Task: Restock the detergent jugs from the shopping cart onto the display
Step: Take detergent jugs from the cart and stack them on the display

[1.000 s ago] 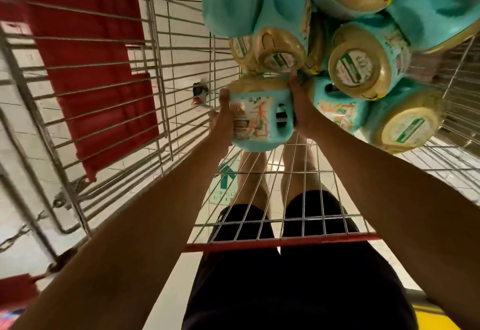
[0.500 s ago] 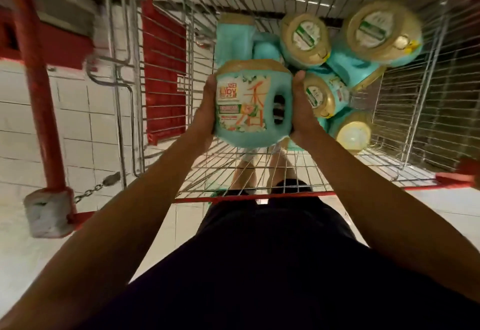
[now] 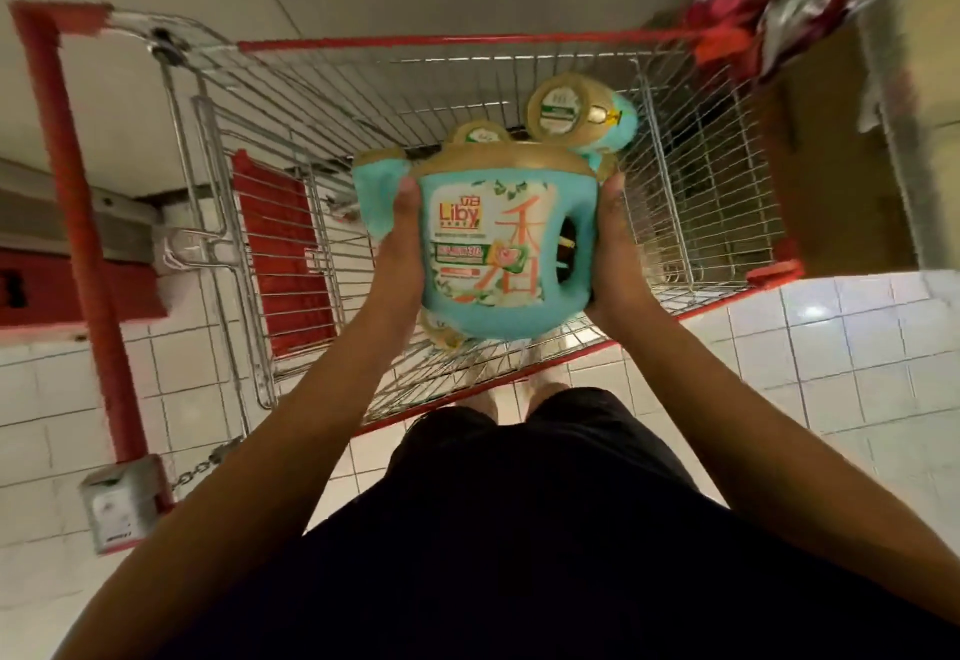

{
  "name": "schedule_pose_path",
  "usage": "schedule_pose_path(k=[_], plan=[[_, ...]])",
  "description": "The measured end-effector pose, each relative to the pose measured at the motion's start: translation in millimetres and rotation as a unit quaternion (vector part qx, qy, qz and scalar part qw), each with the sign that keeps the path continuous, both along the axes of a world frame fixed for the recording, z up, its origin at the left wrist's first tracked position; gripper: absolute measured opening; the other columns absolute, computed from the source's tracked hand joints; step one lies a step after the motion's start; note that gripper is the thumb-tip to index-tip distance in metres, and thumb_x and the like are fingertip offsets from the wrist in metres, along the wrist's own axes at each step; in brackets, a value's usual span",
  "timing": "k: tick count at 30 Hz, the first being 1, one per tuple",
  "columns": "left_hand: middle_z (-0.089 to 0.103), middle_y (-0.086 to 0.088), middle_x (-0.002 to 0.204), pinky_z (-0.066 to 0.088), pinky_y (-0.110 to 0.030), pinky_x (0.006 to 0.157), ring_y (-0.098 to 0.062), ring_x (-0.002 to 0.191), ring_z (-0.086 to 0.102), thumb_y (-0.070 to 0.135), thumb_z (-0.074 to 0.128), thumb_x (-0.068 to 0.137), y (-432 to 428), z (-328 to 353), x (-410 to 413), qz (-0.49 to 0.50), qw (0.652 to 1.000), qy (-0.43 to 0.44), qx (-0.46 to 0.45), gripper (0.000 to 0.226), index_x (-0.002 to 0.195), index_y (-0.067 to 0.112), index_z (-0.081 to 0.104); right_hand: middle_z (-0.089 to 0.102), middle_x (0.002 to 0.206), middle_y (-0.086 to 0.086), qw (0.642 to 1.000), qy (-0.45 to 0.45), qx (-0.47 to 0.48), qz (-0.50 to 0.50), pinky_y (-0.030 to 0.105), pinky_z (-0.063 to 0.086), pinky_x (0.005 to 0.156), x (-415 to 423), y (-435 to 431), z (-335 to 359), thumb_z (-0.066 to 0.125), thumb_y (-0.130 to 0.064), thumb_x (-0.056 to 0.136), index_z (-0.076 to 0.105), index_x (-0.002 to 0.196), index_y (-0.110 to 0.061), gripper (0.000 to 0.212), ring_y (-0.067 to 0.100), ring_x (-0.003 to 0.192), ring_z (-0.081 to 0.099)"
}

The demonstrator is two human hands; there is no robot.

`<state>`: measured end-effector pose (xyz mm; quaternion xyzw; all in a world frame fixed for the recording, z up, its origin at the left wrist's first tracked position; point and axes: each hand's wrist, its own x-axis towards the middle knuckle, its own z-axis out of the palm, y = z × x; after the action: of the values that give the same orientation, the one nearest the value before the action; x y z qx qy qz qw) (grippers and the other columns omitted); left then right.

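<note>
I hold a turquoise detergent jug [image 3: 488, 243] with a gold cap and a Liby label above the wire shopping cart [image 3: 441, 39]. My left hand [image 3: 402, 243] grips its left side and my right hand [image 3: 615, 248] grips its right side by the handle hole. Both thumbs lie on the front; the fingers are hidden behind the jug. More turquoise jugs [image 3: 571, 113] with gold caps lie in the cart behind and under the held one, partly hidden by it.
The cart's red handle bar [image 3: 78, 222] with a chained coin lock [image 3: 117, 503] runs down the left. A red seat flap [image 3: 283, 254] hangs inside the cart. Brown cardboard boxes [image 3: 841, 165] stand to the right. White floor tiles lie around my legs.
Both hands have lifted the jug up out of the pile and toward me. My head has risen, so the whole cart shows from above.
</note>
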<state>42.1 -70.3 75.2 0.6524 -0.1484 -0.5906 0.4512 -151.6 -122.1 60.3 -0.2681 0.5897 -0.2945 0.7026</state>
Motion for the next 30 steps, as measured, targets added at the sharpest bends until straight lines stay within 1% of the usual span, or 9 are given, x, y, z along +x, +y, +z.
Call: schedule_pose_path(k=[3, 6, 9, 12, 15, 19, 23, 26, 30], plan=[[0.077, -0.014, 0.124, 0.059, -0.055, 0.101, -0.033, 0.115, 0.075, 0.066, 0.03, 0.107, -1, 11, -33, -0.027, 0.999, 0.026, 0.005, 0.068, 0.132, 0.017, 0.071, 0.065, 0.134, 0.03, 0.999, 0.015, -0.026, -0.027, 0.065, 0.052, 0.106, -38, 16, 15, 0.015, -0.063, 0.109, 0.061, 0.14, -0.004, 0.081, 0.049, 0.126, 0.063], [0.079, -0.011, 0.121, 0.065, -0.046, 0.085, -0.028, 0.111, 0.077, 0.069, 0.034, 0.105, 3, 18, -74, -0.068, 0.995, 0.068, 0.007, 0.063, 0.117, 0.028, 0.081, 0.075, 0.116, 0.015, 0.997, 0.024, -0.055, -0.055, 0.055, 0.06, 0.098, -83, 38, 24, 0.015, -0.062, 0.109, 0.073, 0.12, -0.017, 0.074, 0.038, 0.114, 0.072], [0.079, -0.007, 0.12, 0.065, -0.038, 0.079, -0.025, 0.111, 0.077, 0.073, 0.033, 0.104, 9, 22, -123, -0.137, 0.989, 0.064, 0.004, 0.063, 0.114, 0.036, 0.082, 0.076, 0.112, 0.016, 0.993, 0.031, -0.053, -0.106, 0.048, 0.062, 0.092, -133, 64, 28, 0.017, -0.064, 0.109, 0.076, 0.111, -0.025, 0.071, 0.031, 0.105, 0.075], [0.077, -0.011, 0.126, 0.065, -0.045, 0.085, -0.031, 0.117, 0.074, 0.075, 0.036, 0.102, 20, 23, -182, -0.187, 0.979, 0.079, 0.012, 0.066, 0.123, 0.031, 0.079, 0.077, 0.112, 0.012, 0.986, 0.036, -0.043, -0.159, 0.049, 0.063, 0.09, -193, 95, 27, 0.023, -0.074, 0.103, 0.073, 0.119, -0.025, 0.072, 0.035, 0.106, 0.075], [0.078, -0.009, 0.123, 0.064, -0.044, 0.088, -0.029, 0.115, 0.075, 0.075, 0.033, 0.103, 37, 23, -250, -0.244, 0.968, 0.048, 0.018, 0.066, 0.117, 0.033, 0.081, 0.077, 0.117, 0.013, 0.978, 0.028, -0.034, -0.205, 0.061, 0.058, 0.1, -258, 133, 27, 0.029, -0.083, 0.092, 0.069, 0.129, -0.022, 0.082, 0.039, 0.113, 0.073], [0.08, -0.007, 0.117, 0.064, -0.046, 0.092, -0.026, 0.109, 0.077, 0.078, 0.034, 0.1, 61, 21, -344, -0.308, 0.951, 0.026, 0.024, 0.067, 0.112, 0.034, 0.083, 0.072, 0.123, 0.024, 0.966, 0.022, -0.044, -0.255, 0.07, 0.051, 0.103, -344, 183, 33, 0.03, -0.078, 0.092, 0.072, 0.125, -0.028, 0.074, 0.049, 0.119, 0.067], [0.08, -0.009, 0.118, 0.063, -0.049, 0.094, -0.028, 0.111, 0.077, 0.078, 0.03, 0.102, 79, 23, -430, -0.371, 0.928, 0.03, 0.018, 0.068, 0.113, 0.035, 0.082, 0.07, 0.124, 0.026, 0.944, 0.053, -0.049, -0.32, 0.07, 0.051, 0.103, -421, 227, 36, 0.024, -0.071, 0.1, 0.064, 0.134, -0.014, 0.078, 0.048, 0.118, 0.068], [0.078, -0.012, 0.121, 0.056, -0.056, 0.105, -0.03, 0.115, 0.075, 0.076, 0.03, 0.102, 87, 27, -489, -0.416, 0.909, 0.025, 0.018, 0.074, 0.127, 0.024, 0.077, 0.07, 0.123, 0.027, 0.926, 0.055, -0.043, -0.371, 0.068, 0.052, 0.103, -466, 253, 37, 0.024, -0.069, 0.102, 0.069, 0.123, -0.019, 0.071, 0.047, 0.116, 0.069], [0.078, -0.013, 0.122, 0.054, -0.058, 0.108, -0.031, 0.117, 0.074, 0.071, 0.028, 0.105, 88, 30, -556, -0.477, 0.878, 0.015, 0.018, 0.074, 0.132, 0.018, 0.072, 0.074, 0.12, 0.019, 0.896, 0.04, -0.033, -0.44, 0.065, 0.054, 0.103, -516, 276, 35, 0.024, -0.07, 0.102, 0.069, 0.123, -0.024, 0.068, 0.045, 0.115, 0.07]])
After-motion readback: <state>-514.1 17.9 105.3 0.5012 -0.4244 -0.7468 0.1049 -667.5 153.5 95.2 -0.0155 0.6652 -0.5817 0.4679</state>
